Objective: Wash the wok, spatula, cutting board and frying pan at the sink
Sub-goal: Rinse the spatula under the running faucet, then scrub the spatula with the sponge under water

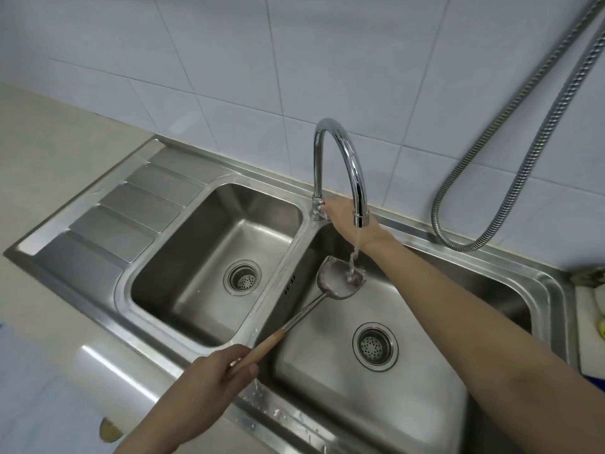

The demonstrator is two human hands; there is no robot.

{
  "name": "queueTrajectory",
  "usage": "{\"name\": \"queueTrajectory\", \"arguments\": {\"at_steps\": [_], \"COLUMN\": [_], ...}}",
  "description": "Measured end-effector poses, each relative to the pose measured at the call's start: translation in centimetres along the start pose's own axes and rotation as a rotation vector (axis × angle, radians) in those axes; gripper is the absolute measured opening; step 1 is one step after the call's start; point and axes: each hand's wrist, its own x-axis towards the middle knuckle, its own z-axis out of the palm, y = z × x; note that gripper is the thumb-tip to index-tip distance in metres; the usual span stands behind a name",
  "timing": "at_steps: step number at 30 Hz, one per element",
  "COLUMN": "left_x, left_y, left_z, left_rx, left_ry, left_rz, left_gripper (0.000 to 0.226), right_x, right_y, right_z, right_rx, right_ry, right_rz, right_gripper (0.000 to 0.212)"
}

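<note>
Nearest, the left hand (212, 371) grips the wooden end of the spatula (339, 281), fingers and thumb curled round the handle just above the near rim of the sink (275, 417). From that grip the spatula's long axis runs up and away to the right: wooden handle near, metal shaft in the middle, blade at the far end, held over the right basin with its broad face turned up under the stream from the tap (340, 165). Water strikes the blade and breaks off its edges, and drops already lie on the near rim and on the divider between the two basins. Farther back, the right hand (337, 209) reaches to the foot of the tap, its fingers at the base fitting; whether they curl round a knob or only press on it cannot be told, since the spout hides part of the hand. The likely trouble is splash: a face-up blade throws water outward, and more flow would send it over the rim onto the tabletop and the person. A wet handle held at its very end could also twist or slip. Wok, cutting board and frying pan are not in view.
</note>
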Motion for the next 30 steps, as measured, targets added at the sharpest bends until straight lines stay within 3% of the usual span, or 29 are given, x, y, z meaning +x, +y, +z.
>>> {"name": "queueTrajectory", "arguments": {"at_steps": [4,8,13,16,22,24,27,30], "left_x": [1.0,2.5,3.9,4.4,4.6,5.1,5.5,5.5], "left_y": [-0.1,0.5,0.4,0.0,-0.4,-0.7,-0.4,0.6], "left_z": [0.5,0.7,0.7,0.9,1.6,2.2,2.8,3.5], "left_rx": [0.006,-0.057,-0.034,0.047,0.167,0.221,0.198,0.101], "left_ry": [-0.06,-0.101,-0.089,-0.093,-0.167,-0.192,-0.31,-0.468], "left_rz": [-0.017,-0.064,-0.078,-0.019,0.172,0.217,0.233,0.167], "left_gripper": [0.01,0.021,0.048,0.042,0.057,0.052,0.041,0.031], "right_x": [-9.7,-17.1,-29.5,-37.2,-50.8,-54.0,-57.2,-58.6], "right_y": [-10.2,-9.1,-4.6,-3.0,-3.2,-3.5,-4.5,-5.2], "right_z": [-8.2,-9.4,-9.3,-9.3,-8.9,-8.2,-7.0,-6.7], "right_rx": [0.101,0.044,0.009,-0.026,-0.326,-0.398,-0.314,-0.173], "right_ry": [-0.081,0.045,0.152,0.22,0.493,0.479,0.298,0.247], "right_rz": [-0.069,0.002,0.273,0.399,0.703,0.899,1.226,1.309], "right_gripper": [0.048,0.032,0.033,0.03,0.029,0.042,0.067,0.069]}}
